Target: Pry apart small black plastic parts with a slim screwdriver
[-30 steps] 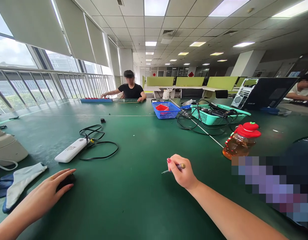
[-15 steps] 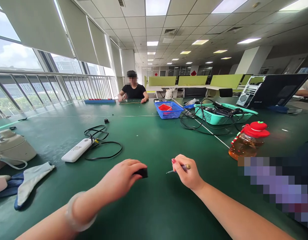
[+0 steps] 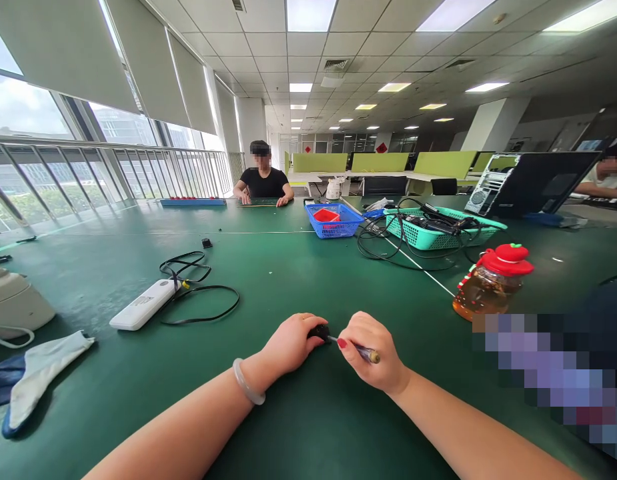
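Observation:
My left hand (image 3: pixel 292 343), with a pale bangle at the wrist, is closed on a small black block (image 3: pixel 319 332) low over the green table. Most of the block is covered by the fingers, and its exact kind is unclear. My right hand (image 3: pixel 373 353) grips a small screwdriver (image 3: pixel 364 353) with a yellowish-brown handle and a thin metal shaft. Its tip points left and meets the right side of the black block; whether it sits in an opening there is too small to see.
A white power strip (image 3: pixel 145 305) with a looped black cable lies left, near a glove (image 3: pixel 48 373). Right stands a red-lidded jar (image 3: pixel 488 287). Farther back are a blue basket (image 3: pixel 338 227) and a green basket (image 3: pixel 423 239) of cables. A person (image 3: pixel 264 177) sits across the table.
My left hand has moved right with the black block, up to the screwdriver's tip. The right hand has stayed nearly in place, its screwdriver now touching the block. The view has shifted slightly.

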Demonstrator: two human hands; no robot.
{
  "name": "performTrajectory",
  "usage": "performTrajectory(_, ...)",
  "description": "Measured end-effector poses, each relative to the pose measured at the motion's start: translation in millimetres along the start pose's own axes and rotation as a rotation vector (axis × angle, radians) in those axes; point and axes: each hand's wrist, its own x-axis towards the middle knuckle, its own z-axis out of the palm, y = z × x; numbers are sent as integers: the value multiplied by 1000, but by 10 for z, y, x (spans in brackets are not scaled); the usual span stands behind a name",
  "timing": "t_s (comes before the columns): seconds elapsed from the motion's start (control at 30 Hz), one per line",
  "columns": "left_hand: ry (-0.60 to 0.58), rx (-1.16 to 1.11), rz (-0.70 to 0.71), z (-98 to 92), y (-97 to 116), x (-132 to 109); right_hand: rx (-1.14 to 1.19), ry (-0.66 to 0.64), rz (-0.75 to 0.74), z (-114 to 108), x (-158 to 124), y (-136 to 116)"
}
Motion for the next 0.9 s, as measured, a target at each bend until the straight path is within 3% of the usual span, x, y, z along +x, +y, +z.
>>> performTrajectory(0.17, -5, -74, -59, 14, -34, -7, 2, -14, -10, 17, -22, 28)
performTrajectory(0.47, 39, -13, -79, 31, -54, -10, 73, -15, -61, 14, -21, -2)
performTrajectory(0.9, 91, 19, -149, 19, -105, 12, -60, -251, -28, 52, -29, 22)
